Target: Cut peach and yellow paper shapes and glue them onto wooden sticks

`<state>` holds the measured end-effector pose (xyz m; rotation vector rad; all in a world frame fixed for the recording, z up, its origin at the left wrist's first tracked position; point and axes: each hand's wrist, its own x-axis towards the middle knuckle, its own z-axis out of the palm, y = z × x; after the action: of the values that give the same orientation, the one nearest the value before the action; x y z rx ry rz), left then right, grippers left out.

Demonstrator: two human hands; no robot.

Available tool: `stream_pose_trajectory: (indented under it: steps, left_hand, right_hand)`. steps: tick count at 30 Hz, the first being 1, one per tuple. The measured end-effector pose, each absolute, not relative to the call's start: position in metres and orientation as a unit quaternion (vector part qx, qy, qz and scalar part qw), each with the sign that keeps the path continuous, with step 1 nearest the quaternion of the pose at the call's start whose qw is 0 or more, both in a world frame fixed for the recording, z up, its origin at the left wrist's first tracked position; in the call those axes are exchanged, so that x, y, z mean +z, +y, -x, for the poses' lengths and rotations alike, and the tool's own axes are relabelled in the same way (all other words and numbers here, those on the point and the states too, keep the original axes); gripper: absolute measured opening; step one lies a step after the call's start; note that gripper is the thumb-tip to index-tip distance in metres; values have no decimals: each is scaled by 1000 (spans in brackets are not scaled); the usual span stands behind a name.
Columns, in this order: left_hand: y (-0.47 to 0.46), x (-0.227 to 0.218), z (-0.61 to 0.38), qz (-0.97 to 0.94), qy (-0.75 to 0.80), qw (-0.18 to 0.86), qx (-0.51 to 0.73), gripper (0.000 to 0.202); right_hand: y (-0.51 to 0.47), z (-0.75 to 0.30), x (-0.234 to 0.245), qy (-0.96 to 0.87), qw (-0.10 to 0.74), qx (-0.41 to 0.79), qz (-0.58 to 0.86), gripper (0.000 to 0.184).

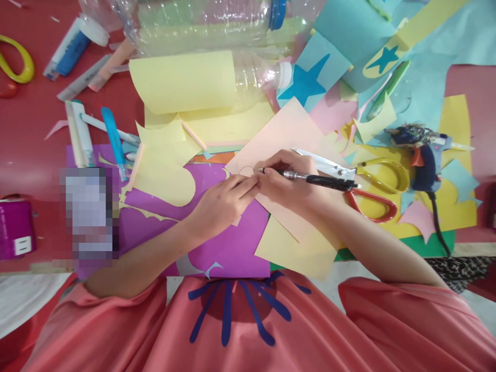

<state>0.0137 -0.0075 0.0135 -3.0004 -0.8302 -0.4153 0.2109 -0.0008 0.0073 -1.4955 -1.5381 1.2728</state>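
A black ballpoint pen [325,181] is gripped in my right hand [291,175], its tip on a pale pink sheet of paper [284,132]. A thin curved line is drawn on the sheet near its left corner, beside the tip. My left hand [228,199] lies flat with fingers stretched out, the fingertips resting by the drawn line and close to my right hand. Beneath both are a purple sheet [232,248] and a pale yellow sheet [298,253]. Scissors [382,178] with yellow and red handles lie just right of my right hand, blades partly hidden.
Behind the sheets lie a bottle wrapped in yellow paper [186,80] and a large clear bottle [201,20]. A glue gun [426,165] with a cord sits at right. Markers [114,139] and a blurred-out rectangular object [89,214] are at left. Paper scraps surround everything.
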Motion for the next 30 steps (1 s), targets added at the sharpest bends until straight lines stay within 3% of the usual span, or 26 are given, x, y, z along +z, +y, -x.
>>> stream_pose_trajectory:
  steps: [3,9,19,25,30]
  left_hand:
    - [-7,14,-14,956,-262,-2,-133,31]
    - [-8,15,-15,954,-267,-4,-136,32]
    - [-8,15,-15,955,-266,-7,-133,32]
    - [-8,16,-15,955,-265,-3,-133,31]
    - [-8,15,-15,955,-264,-6,-137,31]
  right_hand:
    - [-1,-211,4,-605,350,457,550,5]
    - [-2,-209,22,-583,310,485,573,5]
    - [-2,-203,24,-558,333,499,574,3]
    - [-2,-200,25,-522,359,465,618,12]
    - [-3,-200,23,-574,359,438,591,5]
